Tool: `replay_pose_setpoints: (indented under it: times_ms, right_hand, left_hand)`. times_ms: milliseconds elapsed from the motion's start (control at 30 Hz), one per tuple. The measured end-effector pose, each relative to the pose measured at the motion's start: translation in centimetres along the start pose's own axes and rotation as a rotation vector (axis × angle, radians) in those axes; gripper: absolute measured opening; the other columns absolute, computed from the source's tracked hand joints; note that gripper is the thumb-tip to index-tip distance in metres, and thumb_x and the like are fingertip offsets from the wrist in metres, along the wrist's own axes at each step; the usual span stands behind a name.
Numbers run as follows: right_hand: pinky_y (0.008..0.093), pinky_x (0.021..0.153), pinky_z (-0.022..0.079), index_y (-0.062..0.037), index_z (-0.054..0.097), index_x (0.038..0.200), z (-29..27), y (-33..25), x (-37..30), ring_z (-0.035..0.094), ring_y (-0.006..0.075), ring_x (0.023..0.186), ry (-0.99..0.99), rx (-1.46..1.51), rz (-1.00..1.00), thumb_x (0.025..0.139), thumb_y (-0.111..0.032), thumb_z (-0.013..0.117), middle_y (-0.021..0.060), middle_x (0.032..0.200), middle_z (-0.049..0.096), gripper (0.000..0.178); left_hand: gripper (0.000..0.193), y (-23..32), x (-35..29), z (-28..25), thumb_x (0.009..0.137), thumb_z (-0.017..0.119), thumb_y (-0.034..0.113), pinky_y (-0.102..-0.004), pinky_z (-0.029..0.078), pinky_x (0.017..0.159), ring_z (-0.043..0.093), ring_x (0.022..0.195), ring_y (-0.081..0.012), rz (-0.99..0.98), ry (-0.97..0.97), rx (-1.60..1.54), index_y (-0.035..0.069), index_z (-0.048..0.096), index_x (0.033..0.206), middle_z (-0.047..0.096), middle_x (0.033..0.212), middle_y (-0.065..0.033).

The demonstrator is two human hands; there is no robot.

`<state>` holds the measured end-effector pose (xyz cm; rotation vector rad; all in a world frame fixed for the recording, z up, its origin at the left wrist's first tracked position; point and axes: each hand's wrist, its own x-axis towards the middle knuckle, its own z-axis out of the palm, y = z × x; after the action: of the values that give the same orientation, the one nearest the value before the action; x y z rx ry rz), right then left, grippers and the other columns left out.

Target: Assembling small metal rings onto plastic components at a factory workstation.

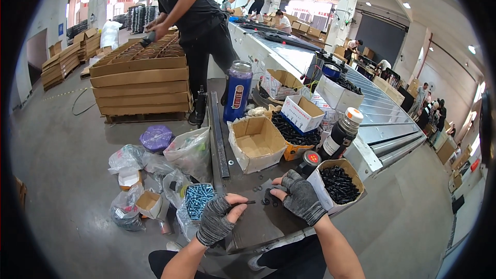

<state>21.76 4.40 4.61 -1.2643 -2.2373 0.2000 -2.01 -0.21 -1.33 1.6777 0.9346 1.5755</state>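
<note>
As the left hand [217, 219] pinches a slim dark fastener [250, 202] by one end, presumably keeping its tip free, black rings [266, 202] lie at three o'clock, beside the half-curled right hand [300, 199] (contents: cannot tell). Black bolts [339, 185] sit at its two o'clock, likely for reach.

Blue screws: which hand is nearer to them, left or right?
Left. The left hand is close by the right edge of the blue screws; the right hand is farther right, beside the black screws.
</note>
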Motion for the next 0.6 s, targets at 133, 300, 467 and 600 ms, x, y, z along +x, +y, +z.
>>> replay_pose_setpoints:
  times_ms: [133,300,467,600]
  right_hand:
    - [0.0437,0.082,0.050,-0.0067,0.070,0.102,0.7,0.2,1.0,0.062,0.0354,0.095,-0.082,-0.035,0.017,0.085,-0.025,0.072,0.0158,0.098,0.061,0.025]
    - [0.0400,0.083,0.051,-0.0037,0.069,0.097,0.8,0.4,1.6,0.064,0.0318,0.094,-0.169,0.181,0.087,0.084,-0.017,0.071,0.0139,0.096,0.061,0.019]
    - [0.0365,0.085,0.051,-0.0024,0.068,0.099,1.4,-0.2,2.9,0.066,0.0272,0.096,-0.248,0.391,0.280,0.086,-0.013,0.070,0.0132,0.099,0.067,0.016]
    - [0.0370,0.086,0.052,-0.0030,0.069,0.102,2.2,0.0,3.4,0.067,0.0287,0.096,-0.263,0.329,0.259,0.086,-0.013,0.069,0.0139,0.102,0.070,0.018]
  left_hand:
    - [0.016,0.2,0.2,-0.4,0.088,0.069,0.001,-0.0284,0.051,0.068,0.066,0.074,-0.0166,-0.027,-0.040,-0.018,0.003,0.069,0.103,0.070,0.090,-0.0094]
    - [0.016,-0.4,0.2,-0.5,0.088,0.069,0.002,-0.0287,0.051,0.068,0.066,0.075,-0.0173,0.014,-0.042,-0.017,0.003,0.069,0.104,0.070,0.090,-0.0098]
    - [0.013,0.9,0.3,-0.6,0.090,0.069,0.004,-0.0269,0.050,0.072,0.064,0.079,-0.0147,-0.147,-0.035,-0.036,0.002,0.069,0.103,0.068,0.091,-0.0062]
    - [0.014,0.2,0.1,-0.6,0.091,0.069,0.005,-0.0263,0.050,0.071,0.064,0.079,-0.0136,-0.133,-0.033,-0.047,0.002,0.070,0.104,0.068,0.091,-0.0058]
